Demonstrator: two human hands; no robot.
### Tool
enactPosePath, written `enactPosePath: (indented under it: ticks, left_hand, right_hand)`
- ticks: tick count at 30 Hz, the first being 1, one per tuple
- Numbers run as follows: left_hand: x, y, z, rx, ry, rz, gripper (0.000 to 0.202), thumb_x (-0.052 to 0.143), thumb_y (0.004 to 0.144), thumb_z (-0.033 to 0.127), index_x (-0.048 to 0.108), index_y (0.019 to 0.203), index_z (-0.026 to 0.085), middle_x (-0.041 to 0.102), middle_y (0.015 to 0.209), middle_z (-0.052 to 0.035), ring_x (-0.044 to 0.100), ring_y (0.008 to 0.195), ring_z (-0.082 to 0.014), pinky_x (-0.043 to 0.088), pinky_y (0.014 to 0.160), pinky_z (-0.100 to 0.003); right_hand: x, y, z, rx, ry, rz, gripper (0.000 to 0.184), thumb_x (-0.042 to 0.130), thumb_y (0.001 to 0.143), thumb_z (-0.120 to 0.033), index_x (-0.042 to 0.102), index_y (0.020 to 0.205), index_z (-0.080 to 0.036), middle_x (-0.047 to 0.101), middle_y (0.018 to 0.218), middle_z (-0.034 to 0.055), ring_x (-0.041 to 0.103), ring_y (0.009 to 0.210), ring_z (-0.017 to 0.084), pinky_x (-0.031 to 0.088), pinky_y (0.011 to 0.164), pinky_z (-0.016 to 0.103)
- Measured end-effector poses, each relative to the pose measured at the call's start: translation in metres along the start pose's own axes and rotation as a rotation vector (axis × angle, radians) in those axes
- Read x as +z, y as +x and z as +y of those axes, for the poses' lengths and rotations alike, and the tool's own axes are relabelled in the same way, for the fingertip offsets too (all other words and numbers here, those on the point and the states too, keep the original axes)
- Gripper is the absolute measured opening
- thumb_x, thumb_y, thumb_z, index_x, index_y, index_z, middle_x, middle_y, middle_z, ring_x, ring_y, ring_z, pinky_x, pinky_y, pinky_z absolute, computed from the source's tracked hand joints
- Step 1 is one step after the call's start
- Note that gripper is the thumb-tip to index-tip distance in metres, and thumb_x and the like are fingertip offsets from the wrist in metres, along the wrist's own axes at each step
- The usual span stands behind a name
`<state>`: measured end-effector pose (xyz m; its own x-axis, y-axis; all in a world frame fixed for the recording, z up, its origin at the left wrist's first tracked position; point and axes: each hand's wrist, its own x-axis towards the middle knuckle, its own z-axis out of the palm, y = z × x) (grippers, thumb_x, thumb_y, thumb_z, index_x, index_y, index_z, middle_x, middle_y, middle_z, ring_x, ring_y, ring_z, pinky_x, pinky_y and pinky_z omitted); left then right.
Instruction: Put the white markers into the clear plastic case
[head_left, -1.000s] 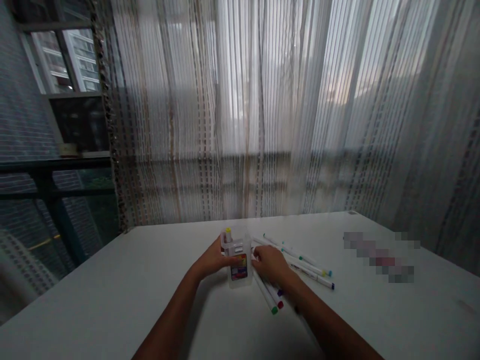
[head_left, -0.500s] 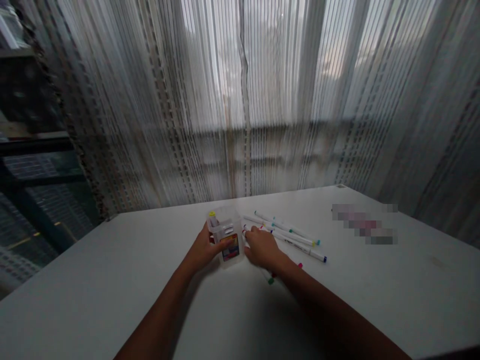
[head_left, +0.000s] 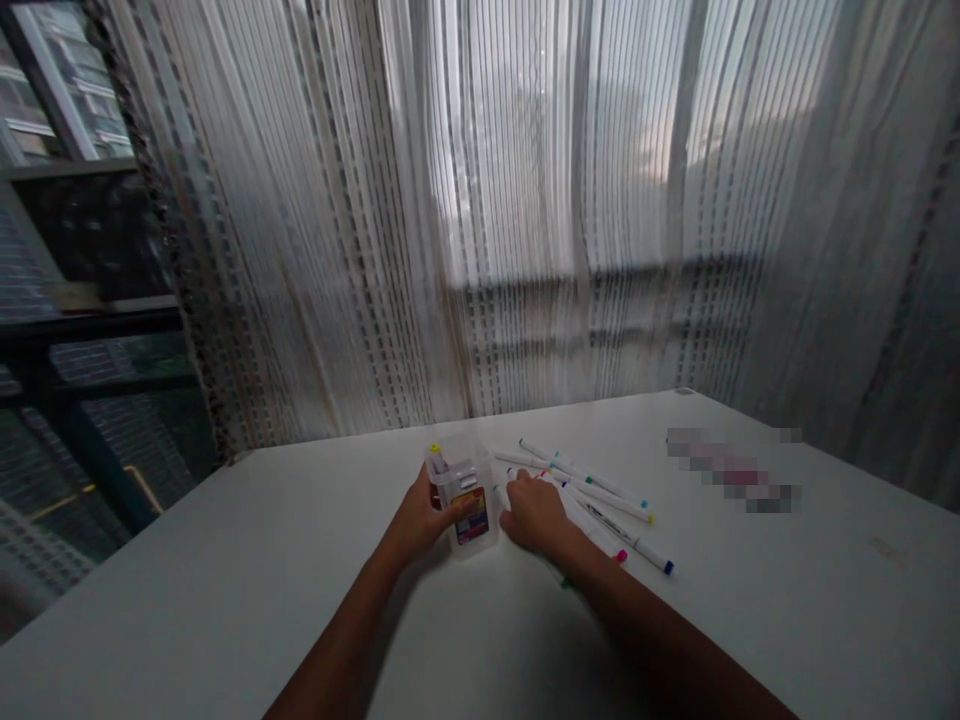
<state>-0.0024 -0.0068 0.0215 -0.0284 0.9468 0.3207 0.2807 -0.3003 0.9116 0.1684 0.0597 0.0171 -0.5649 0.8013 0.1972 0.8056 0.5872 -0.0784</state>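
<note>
One clear plastic case (head_left: 466, 495) is seen on the surface (head_left: 225, 580), with one yellow-capped marker (head_left: 435, 456) stood inside. About seven loose markers (head_left: 600, 495) are counted beside it; some are hidden. Two hands are shown.

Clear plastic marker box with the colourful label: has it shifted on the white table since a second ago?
Cannot tell. The clear plastic marker box sits just left of the loose markers as before; the head camera swung, and the left hand grips it throughout.
</note>
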Motion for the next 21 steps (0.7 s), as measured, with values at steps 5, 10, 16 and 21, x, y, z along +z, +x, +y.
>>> enactPosePath:
  ticks: [5, 10, 16, 21]
  left_hand:
    - [0.004, 0.013, 0.018, -0.031, -0.084, -0.122, 0.064, 0.08, 0.061, 0.035, 0.04, 0.107, 0.017, 0.057, 0.109, -0.0097, 0.056, 0.098, -0.0271, 0.047, 0.084, -0.04]
    - [0.011, 0.01, 0.012, -0.067, -0.145, -0.088, 0.062, 0.08, 0.058, 0.038, 0.035, 0.097, 0.02, 0.06, 0.093, -0.0046, 0.061, 0.082, -0.0251, 0.051, 0.072, -0.037]
    - [0.014, 0.002, -0.006, -0.044, -0.002, 0.012, 0.06, 0.077, 0.061, 0.045, 0.037, 0.099, 0.02, 0.06, 0.088, -0.0036, 0.06, 0.081, -0.0231, 0.048, 0.069, -0.031]
    - [0.015, 0.001, -0.005, -0.041, 0.022, 0.007, 0.059, 0.075, 0.062, 0.047, 0.037, 0.098, 0.02, 0.06, 0.087, -0.0035, 0.06, 0.079, -0.0222, 0.047, 0.066, -0.029]
  right_hand:
    - [-0.018, 0.009, 0.017, 0.129, 0.253, 0.155, 0.016, 0.05, 0.074, -0.024, 0.06, 0.072, -0.012, 0.063, 0.074, 0.0101, 0.059, 0.072, 0.021, 0.039, 0.062, 0.028]
    - [-0.045, 0.013, 0.035, 0.135, 0.632, 0.51, 0.013, 0.047, 0.075, -0.025, 0.054, 0.071, -0.014, 0.059, 0.067, 0.004, 0.052, 0.054, 0.013, 0.037, 0.057, 0.025]
    - [-0.099, 0.007, 0.029, -0.046, 1.01, 0.834, 0.038, 0.051, 0.074, -0.034, 0.042, 0.106, -0.016, 0.058, 0.077, 0.0027, 0.05, 0.049, 0.011, 0.04, 0.047, 0.023]
    - [-0.135, 0.013, 0.001, -0.283, 1.058, 0.777, 0.045, 0.052, 0.075, -0.029, 0.033, 0.115, -0.02, 0.055, 0.071, -0.0029, 0.048, 0.047, 0.009, 0.039, 0.045, 0.021]
